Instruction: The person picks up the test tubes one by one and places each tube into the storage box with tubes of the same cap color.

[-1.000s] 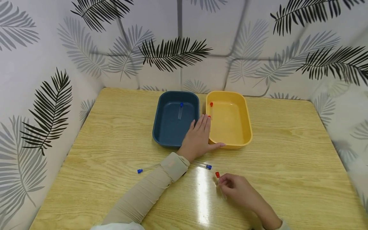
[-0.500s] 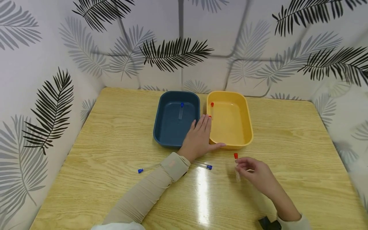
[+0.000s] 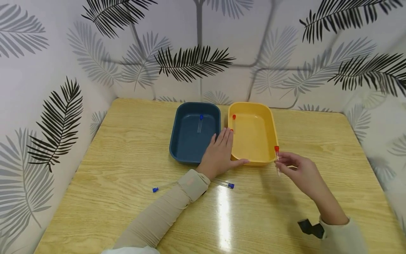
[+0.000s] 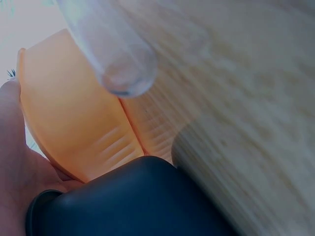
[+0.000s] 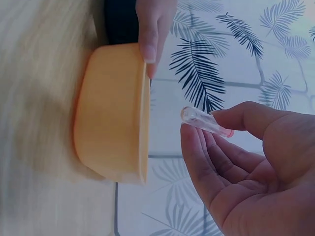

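My right hand (image 3: 299, 173) pinches a clear test tube (image 3: 278, 167) with a red cap (image 3: 276, 148) between thumb and fingertips. Cap upward, the tube overlaps the front right corner of the yellow bin (image 3: 253, 163); in the right wrist view, the held tube (image 5: 204, 120) is tilted beside the bin wall (image 5: 110, 108). Straight fingers of my left hand (image 3: 217, 151) lie over the neighbouring rims of the yellow bin and the dark blue bin (image 3: 190, 144), its thumb along the yellow front rim. A red-capped tube (image 3: 234, 121) lies in the yellow bin, where another red cap shows by my fingertips.
One blue-capped tube (image 3: 200, 123) lies in the blue bin. On the wooden table (image 3: 104, 165), more blue-capped tubes (image 3: 226, 183) lie partly under my left forearm (image 3: 171, 211). A rounded glass tube end (image 4: 128, 73) looms close in the left wrist view. Leaf-patterned cloth walls stand behind.
My right hand has carried the red-capped test tube from the table's front middle, rightward and away from me, to the yellow bin's front right corner. My left hand has stayed put.
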The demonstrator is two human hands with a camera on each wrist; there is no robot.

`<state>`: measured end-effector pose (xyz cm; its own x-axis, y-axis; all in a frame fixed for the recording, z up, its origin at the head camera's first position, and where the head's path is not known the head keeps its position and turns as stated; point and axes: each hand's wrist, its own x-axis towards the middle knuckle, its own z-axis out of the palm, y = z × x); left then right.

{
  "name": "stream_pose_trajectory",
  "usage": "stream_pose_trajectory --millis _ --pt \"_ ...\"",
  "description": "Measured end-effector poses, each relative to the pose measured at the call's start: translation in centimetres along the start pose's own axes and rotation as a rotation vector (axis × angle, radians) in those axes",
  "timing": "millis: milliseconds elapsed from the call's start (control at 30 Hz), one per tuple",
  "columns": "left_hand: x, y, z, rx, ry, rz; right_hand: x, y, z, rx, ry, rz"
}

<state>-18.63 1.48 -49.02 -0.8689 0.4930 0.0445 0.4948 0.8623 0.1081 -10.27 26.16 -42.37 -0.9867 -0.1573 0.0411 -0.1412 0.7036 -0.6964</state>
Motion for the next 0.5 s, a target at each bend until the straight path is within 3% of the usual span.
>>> stream_pose_trajectory --millis 167,500 --pt "-0.1 0.0 0.1 -0.001 -0.005 -0.001 1.5 -0.3 -1.0 -0.023 0.031 0.001" --pt "0.0 0.0 0.0 0.002 -0.002 0.002 4.7 0.0 -1.5 -0.068 -0.002 -0.043"
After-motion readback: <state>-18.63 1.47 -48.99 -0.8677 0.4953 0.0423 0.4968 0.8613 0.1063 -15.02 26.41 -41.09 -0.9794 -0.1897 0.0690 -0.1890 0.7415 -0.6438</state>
